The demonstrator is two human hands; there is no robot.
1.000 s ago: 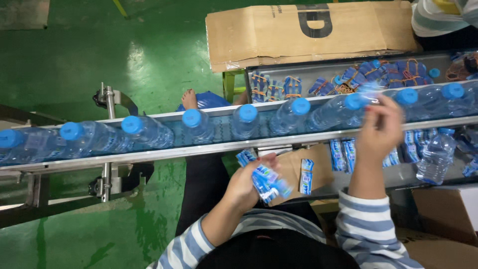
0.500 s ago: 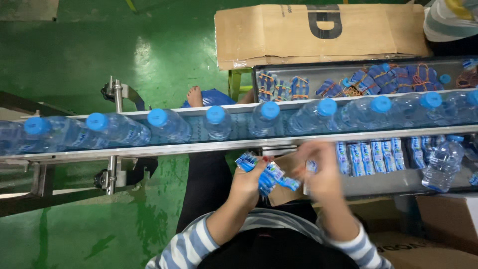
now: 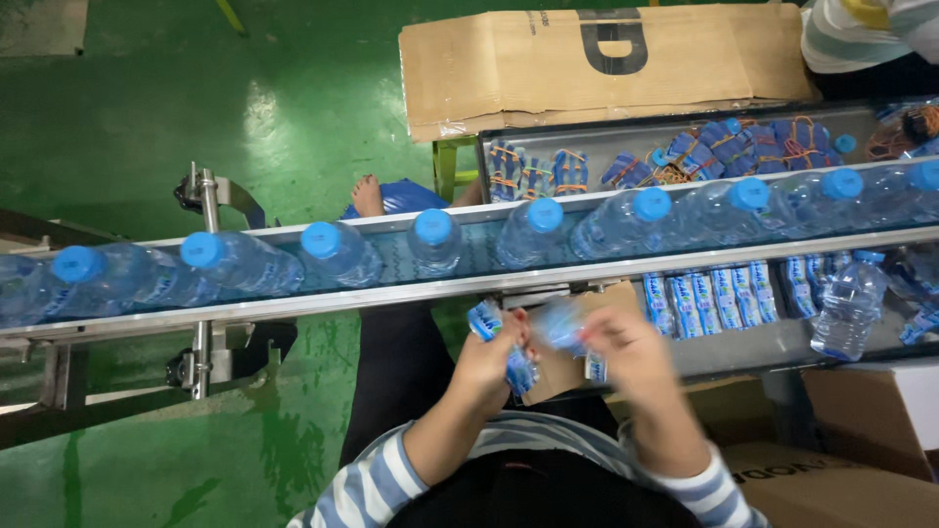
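A bunch of blue labels (image 3: 511,360) sits in the left hand (image 3: 494,357), fingers closed round it, just below the conveyor (image 3: 391,293). The right hand (image 3: 626,352) pinches one blurred label (image 3: 562,328) off that bunch, close to its partner, likely so stock stays within reach. Capped bottles (image 3: 533,235) stand in single file on the belt. A tray (image 3: 743,347) to the right holds rows of labels and one bottle; a far tray (image 3: 587,137) holds banded bundles.
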